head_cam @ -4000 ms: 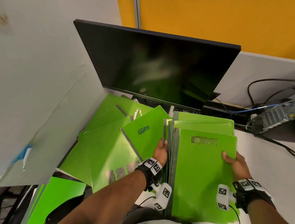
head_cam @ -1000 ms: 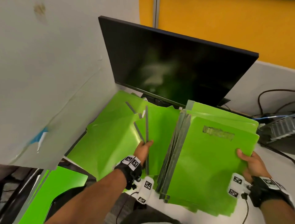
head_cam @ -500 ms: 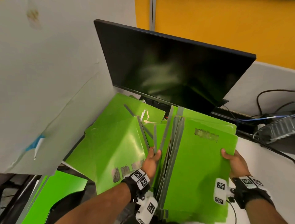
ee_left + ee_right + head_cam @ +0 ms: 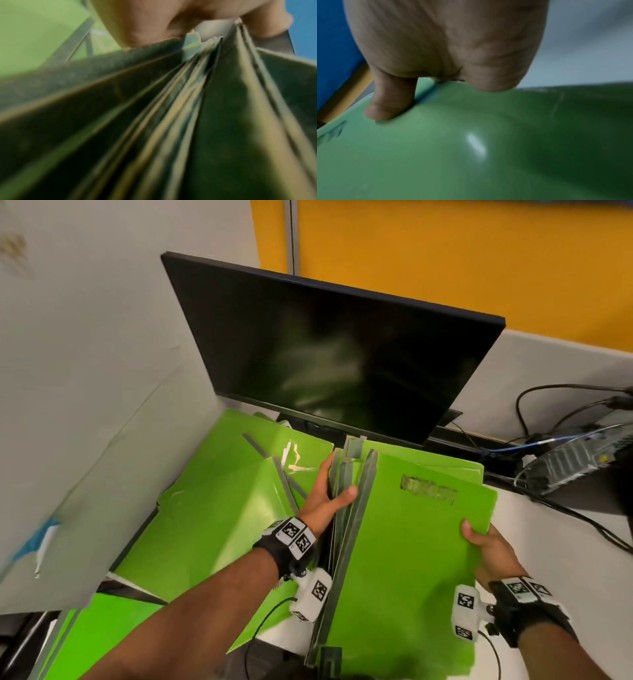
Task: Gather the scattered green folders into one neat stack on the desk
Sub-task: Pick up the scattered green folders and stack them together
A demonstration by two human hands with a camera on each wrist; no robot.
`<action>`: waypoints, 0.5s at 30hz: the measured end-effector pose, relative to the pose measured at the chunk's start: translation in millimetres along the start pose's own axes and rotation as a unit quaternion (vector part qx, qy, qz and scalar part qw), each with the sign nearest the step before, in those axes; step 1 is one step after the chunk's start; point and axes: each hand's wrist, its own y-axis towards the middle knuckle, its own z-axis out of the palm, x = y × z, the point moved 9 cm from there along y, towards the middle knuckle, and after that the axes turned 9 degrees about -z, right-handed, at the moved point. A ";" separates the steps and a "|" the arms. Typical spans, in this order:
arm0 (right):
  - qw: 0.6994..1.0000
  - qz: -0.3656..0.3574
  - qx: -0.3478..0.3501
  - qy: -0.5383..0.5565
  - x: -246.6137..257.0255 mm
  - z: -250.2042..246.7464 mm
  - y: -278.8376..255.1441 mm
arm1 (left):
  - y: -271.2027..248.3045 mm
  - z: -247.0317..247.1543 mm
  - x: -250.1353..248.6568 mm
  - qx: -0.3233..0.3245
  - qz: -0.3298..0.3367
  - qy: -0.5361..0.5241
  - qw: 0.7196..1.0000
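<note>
A stack of green folders [image 4: 407,559] with grey spines lies in front of me on the desk, its top cover bearing a torn label. My left hand [image 4: 329,494] grips the spine side of the stack, thumb on top and fingers on the outer side; in the left wrist view the folder spines [image 4: 197,108] fan out below the hand. My right hand [image 4: 483,546] holds the stack's right edge, thumb [image 4: 390,102] pressed on the top cover [image 4: 471,148]. More green folders [image 4: 219,508] lie scattered to the left, overlapping.
A black monitor [image 4: 335,354] stands just behind the folders. A grey partition wall [image 4: 85,388] closes the left side. Cables and a small grey device [image 4: 575,460] sit at the right rear on the white desk [image 4: 582,559]. Another green folder [image 4: 102,635] lies lower left, below desk level.
My left hand slid forward along the spine side of the stack, and another folder has joined it. The right hand kept its hold on the right edge.
</note>
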 end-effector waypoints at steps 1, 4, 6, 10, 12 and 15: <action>1.000 0.000 0.003 0.006 0.0 3.0 -2.4 | 3.9 1.0 -6.1 0.003 0.004 0.001 1.000; 0.999 -0.012 0.028 -0.010 2.1 14.2 -11.9 | 13.3 -0.6 -3.9 -0.009 -0.014 -0.048 0.999; 0.998 -0.020 0.048 -0.048 2.0 20.0 -18.2 | 12.8 2.6 12.0 -0.022 -0.043 -0.013 0.999; 0.997 -0.013 0.024 -0.075 -8.0 11.1 -24.1 | 13.5 7.2 44.5 -0.065 -0.059 0.046 0.995; 0.996 -0.016 0.005 -0.088 -11.6 5.2 -22.8 | 14.7 5.9 47.0 -0.078 -0.058 0.026 0.995; 0.997 -0.025 -0.023 -0.076 -9.8 -5.9 -19.1 | 15.1 15.2 36.5 -0.043 -0.044 0.076 0.995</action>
